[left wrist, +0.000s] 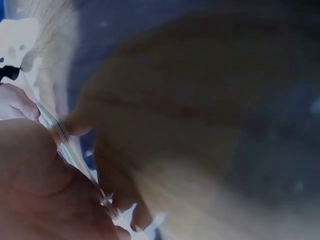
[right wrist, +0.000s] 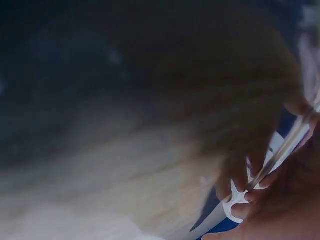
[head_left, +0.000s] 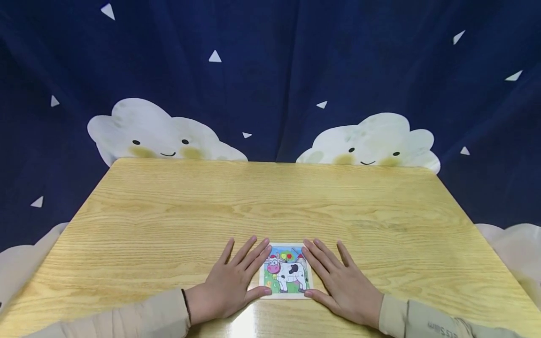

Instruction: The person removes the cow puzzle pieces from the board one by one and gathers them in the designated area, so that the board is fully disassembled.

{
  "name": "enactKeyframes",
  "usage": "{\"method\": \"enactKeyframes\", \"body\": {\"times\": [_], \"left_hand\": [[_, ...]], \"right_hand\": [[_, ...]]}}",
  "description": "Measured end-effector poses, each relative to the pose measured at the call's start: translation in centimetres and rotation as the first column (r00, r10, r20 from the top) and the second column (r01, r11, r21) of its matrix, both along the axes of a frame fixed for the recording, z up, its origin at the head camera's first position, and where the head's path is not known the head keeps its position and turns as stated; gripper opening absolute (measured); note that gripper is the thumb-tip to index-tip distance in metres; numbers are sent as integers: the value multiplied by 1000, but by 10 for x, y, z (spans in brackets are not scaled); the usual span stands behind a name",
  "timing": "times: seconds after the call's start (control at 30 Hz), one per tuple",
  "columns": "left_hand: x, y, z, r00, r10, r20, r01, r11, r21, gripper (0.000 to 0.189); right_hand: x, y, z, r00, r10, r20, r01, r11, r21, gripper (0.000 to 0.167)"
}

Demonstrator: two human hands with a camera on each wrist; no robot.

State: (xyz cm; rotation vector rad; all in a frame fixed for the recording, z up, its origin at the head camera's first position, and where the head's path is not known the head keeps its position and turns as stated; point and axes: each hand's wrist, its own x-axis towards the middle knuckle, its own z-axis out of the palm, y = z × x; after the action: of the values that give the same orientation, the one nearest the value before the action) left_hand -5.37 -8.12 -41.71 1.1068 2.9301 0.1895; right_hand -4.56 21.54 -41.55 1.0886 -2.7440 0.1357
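A small square picture puzzle [head_left: 285, 295] with a white border lies flat near the table's front edge, showing a black-and-white cow with a pink muzzle on green grass. My left hand [head_left: 230, 284] rests palm down on its left side, fingers straight and spread, with thumb and index fingertip touching the border. On the opposite side my right hand [head_left: 344, 284] lies the same way, its thumb and index fingertip on the right border. In the left wrist view the left palm [left wrist: 40, 180] is close and dark; the right wrist view shows the right palm [right wrist: 285, 200] at the lower right, much of it blurred.
The wooden table [head_left: 270, 202] stretches away to its far edge. Behind it hangs a dark blue curtain [head_left: 262, 70] with white triangles and smiling clouds. Both forearms, in beige sleeves [head_left: 139, 314], come in from the front corners.
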Motion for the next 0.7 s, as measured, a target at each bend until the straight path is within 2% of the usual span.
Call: {"method": "enactKeyframes", "body": {"times": [0.1,0.17,0.23,0.4,0.47,0.53,0.7], "left_hand": [[1,-1,-1,999,-19,29,16,996,86,79],[1,-2,-3,1000,-24,10,23,995,101,81],[1,-3,-3,1000,-26,-12,27,995,97,83],[8,2,11,999,-31,13,30,999,39,86],[13,8,18,998,-52,38,52,999,5,87],[19,14,20,995,-90,48,92,995,-28,88],[31,30,20,980,-197,-3,196,978,-76,89]], "right_hand": [[1,0,3,997,-28,67,28,1000,-1,78],[2,1,7,991,-48,124,49,999,-7,79],[1,2,12,980,-66,188,71,997,-21,78],[-6,3,25,943,-74,324,114,988,-105,69],[-11,0,30,935,-54,350,116,981,-158,62],[-18,-5,34,928,-21,372,111,968,-223,54],[-35,-20,37,911,73,406,77,937,-342,34]]}}
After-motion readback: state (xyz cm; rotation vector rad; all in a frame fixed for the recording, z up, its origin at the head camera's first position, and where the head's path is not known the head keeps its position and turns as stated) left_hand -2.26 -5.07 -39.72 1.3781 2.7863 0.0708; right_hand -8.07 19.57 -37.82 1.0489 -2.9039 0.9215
